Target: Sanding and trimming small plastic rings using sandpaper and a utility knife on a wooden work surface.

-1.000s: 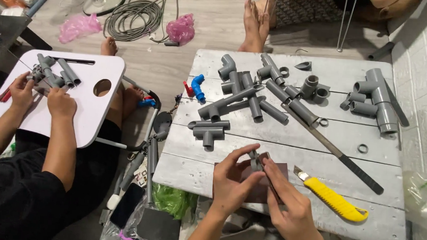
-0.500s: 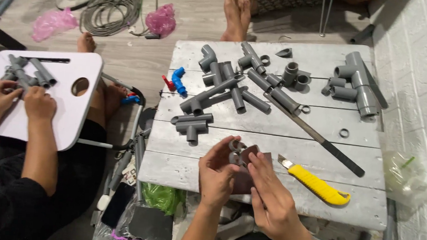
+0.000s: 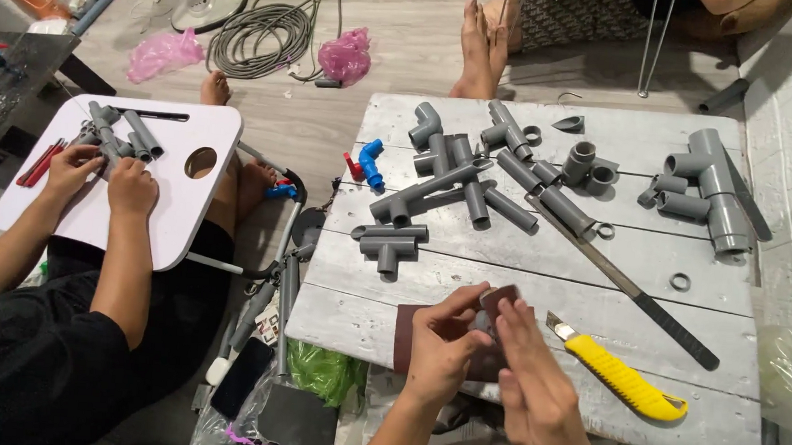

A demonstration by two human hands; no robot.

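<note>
One view only, from a camera worn on the person's head; it looks steeply down and forward over a low grey plank table that fills the centre and right of the frame; the person's own left hand and right hand sit close at the bottom centre (forearms cut off by the lower edge); a co-worker's white tray table lies at the left; bare floor runs along the top.

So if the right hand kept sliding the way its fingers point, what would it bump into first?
The right hand points up and a little left, so it would probably first meet the brown sandpaper piece at its fingertips. Beyond that lies the grey tee fitting, though depth is hard to judge.
</note>
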